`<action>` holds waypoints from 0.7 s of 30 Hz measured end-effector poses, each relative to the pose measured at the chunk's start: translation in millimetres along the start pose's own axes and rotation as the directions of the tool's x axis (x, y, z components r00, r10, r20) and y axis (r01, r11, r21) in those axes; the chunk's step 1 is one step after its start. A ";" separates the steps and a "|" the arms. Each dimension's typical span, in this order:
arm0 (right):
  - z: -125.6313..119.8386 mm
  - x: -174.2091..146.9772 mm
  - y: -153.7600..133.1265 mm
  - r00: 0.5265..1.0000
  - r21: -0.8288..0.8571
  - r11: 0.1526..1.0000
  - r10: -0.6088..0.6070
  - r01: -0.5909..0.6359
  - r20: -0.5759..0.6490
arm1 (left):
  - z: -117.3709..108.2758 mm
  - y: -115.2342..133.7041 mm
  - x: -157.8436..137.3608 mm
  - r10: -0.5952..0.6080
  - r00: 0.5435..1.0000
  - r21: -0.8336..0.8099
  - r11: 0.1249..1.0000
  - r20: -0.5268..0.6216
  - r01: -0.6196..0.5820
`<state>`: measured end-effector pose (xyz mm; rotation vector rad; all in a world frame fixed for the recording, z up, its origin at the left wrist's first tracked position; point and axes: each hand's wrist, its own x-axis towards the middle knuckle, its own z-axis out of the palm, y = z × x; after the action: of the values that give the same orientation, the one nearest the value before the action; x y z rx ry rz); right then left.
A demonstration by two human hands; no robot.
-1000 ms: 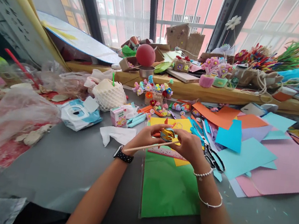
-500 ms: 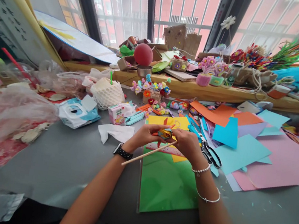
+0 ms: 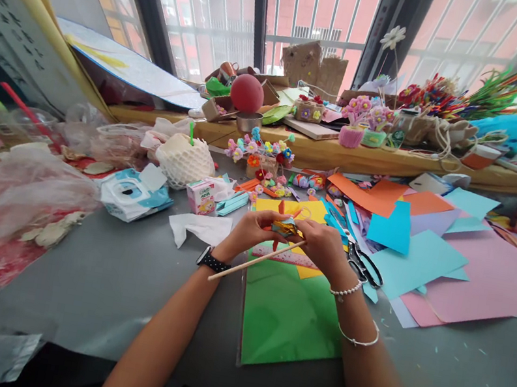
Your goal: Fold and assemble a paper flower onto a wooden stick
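My left hand point(image 3: 252, 232) is closed round a small folded paper piece point(image 3: 285, 226) in yellow, blue and orange, with orange-red strips sticking out above and below it. My right hand point(image 3: 323, 244) meets it from the right, fingers bent against the paper's edge. A thin wooden stick point(image 3: 254, 261) runs from under my right fingers down to the left, its free end by the watch on my left wrist. My fingers hide part of the paper. Below lies a green paper sheet point(image 3: 289, 324), with yellow paper point(image 3: 269, 206) and a pink speckled strip point(image 3: 261, 251) behind it.
Black-handled scissors point(image 3: 365, 264) lie right of my right hand, near blue point(image 3: 418, 263) and pink paper point(image 3: 506, 281). Left are a white tissue point(image 3: 198, 228), a small box point(image 3: 200, 196) and a wipes pack point(image 3: 134, 196). A crowded sill point(image 3: 166, 122) runs along the back.
Both hands stay nearly in place. The paper piece has turned slightly between my fingers, and the stick's free end has shifted a little up and left.
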<state>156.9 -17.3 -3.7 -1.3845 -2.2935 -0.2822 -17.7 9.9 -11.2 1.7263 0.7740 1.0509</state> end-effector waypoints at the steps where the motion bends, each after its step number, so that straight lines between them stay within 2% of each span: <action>1: 0.1 0.4 -0.1 1.000 0.004 1.000 0.003 -0.003 -0.008 | 0.3 1.1 0.2 0.010 1.000 -0.009 1.000 0.001 -0.010; 8: -1.7 2.4 9.2 0.985 0.151 0.987 0.079 -0.056 -0.156 | 1.6 8.6 2.6 0.019 0.999 -0.134 0.991 0.048 -0.013; 13: -11.3 1.1 17.2 0.965 0.353 0.927 0.198 -0.127 -0.172 | -3.0 16.4 1.9 0.049 0.999 -0.139 0.989 -0.011 -0.050; 17: -12.5 0.4 16.7 0.962 0.441 0.894 0.184 -0.079 -0.200 | -6.0 18.4 0.9 0.061 0.998 -0.170 0.984 0.018 -0.057; 21: -6.5 1.7 14.1 0.948 0.424 0.905 0.170 -0.042 -0.268 | -4.1 15.9 3.1 -0.023 1.000 -0.251 0.968 0.002 0.023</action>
<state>170.3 -11.8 2.1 -1.1529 -1.8802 0.0333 -19.4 8.4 5.4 1.4979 0.6297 1.0845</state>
